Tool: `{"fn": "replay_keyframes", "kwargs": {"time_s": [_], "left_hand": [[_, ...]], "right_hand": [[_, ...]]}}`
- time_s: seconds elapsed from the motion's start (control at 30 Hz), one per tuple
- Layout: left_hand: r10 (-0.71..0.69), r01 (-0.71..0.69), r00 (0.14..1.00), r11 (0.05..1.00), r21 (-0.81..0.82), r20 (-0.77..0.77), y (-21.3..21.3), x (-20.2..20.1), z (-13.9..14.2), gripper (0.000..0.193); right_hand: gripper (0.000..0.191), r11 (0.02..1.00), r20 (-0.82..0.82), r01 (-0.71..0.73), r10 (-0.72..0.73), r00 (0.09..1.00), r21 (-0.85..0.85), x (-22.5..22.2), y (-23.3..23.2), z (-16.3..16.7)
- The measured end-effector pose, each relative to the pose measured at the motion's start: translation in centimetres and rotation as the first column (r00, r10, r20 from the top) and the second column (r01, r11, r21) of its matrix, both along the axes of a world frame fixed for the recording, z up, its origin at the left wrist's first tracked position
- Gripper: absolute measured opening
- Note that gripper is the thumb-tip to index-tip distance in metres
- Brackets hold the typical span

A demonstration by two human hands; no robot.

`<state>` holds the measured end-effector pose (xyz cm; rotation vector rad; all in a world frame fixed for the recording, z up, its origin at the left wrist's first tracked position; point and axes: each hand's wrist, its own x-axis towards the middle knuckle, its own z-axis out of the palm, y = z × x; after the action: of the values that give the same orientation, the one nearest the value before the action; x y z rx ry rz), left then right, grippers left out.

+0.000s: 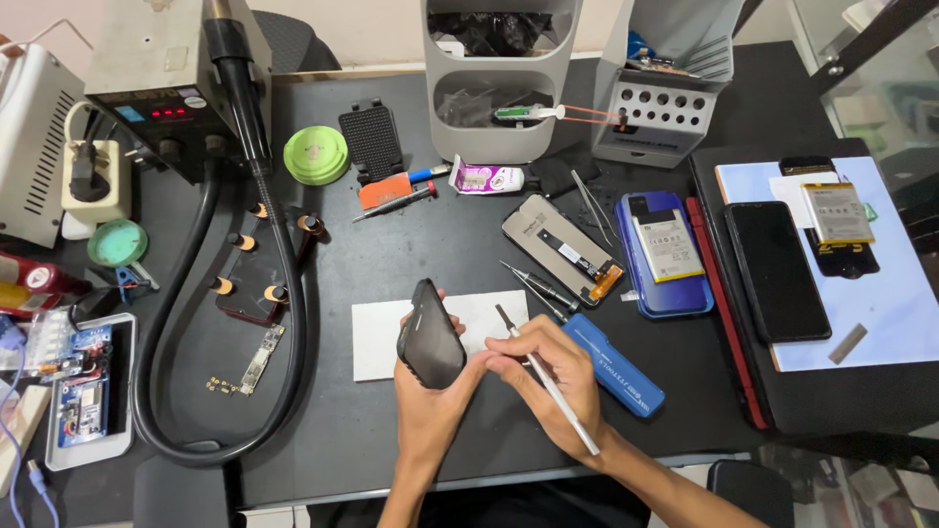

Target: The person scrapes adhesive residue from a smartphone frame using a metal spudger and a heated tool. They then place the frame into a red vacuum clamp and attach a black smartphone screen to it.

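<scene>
Near the worktop's (pixel 391 264) front edge, the left hand (pixel 435 386) gripped a black phone (pixel 430 334) tilted upright by its edges, above a white mat (pixel 377 337). The right hand (pixel 553 376) pinched a slim metal pry tool (pixel 548 386). The phone looked light, rigid, slippery and fragile, best held by its sides.

phone repair workshop: hot-air station (pixel 166 88), opened phones (pixel 665 254).

Phone (pixel 430 337) above the sheet (pixel 377 337), screwdriver case (pixel 614 365) to its right, hose (pixel 210 391) left
</scene>
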<state>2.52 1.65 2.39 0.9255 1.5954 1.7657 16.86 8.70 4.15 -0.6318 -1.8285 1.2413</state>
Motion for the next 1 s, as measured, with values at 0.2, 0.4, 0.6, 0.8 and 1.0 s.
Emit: {"fn": "replay_keyframes", "kwargs": {"time_s": [0.2, 0.4, 0.6, 0.8, 1.0], "left_hand": [[0.095, -0.116, 0.904, 0.993, 0.024, 0.417, 0.1, -0.4, -1.2, 0.058], [-0.044, -0.221, 0.730, 0.929, 0.297, 0.682, -0.4, -2.5, -2.8, 0.065], [0.046, -0.266, 0.708, 0.942, 0.206, 0.705, -0.5, -2.3, -3.2, 0.060], [0.069, -0.265, 0.700, 0.949, 0.169, 0.710, -0.2, -1.4, -3.3, 0.060], [0.100, -0.262, 0.789, 0.947, 0.186, 0.606, -0.3, -0.4, -3.5, 0.054]], "right_hand": [[0.004, 0.994, -0.085, 0.064, -0.071, 0.994, -0.084, 0.3, 0.8, -2.0], [0.027, 0.959, 0.011, -0.080, 0.086, 0.996, -0.272, -0.5, 1.7, -3.2], [0.017, 1.000, 0.226, -0.009, 0.005, 0.974, 0.017, -1.0, 1.2, -3.4], [0.020, 1.000, 0.311, -0.009, 0.003, 0.950, 0.018, -1.3, 0.7, -3.6], [0.018, 0.996, 0.274, -0.030, 0.008, 0.962, 0.078, -1.4, 0.6, -3.9]]}}
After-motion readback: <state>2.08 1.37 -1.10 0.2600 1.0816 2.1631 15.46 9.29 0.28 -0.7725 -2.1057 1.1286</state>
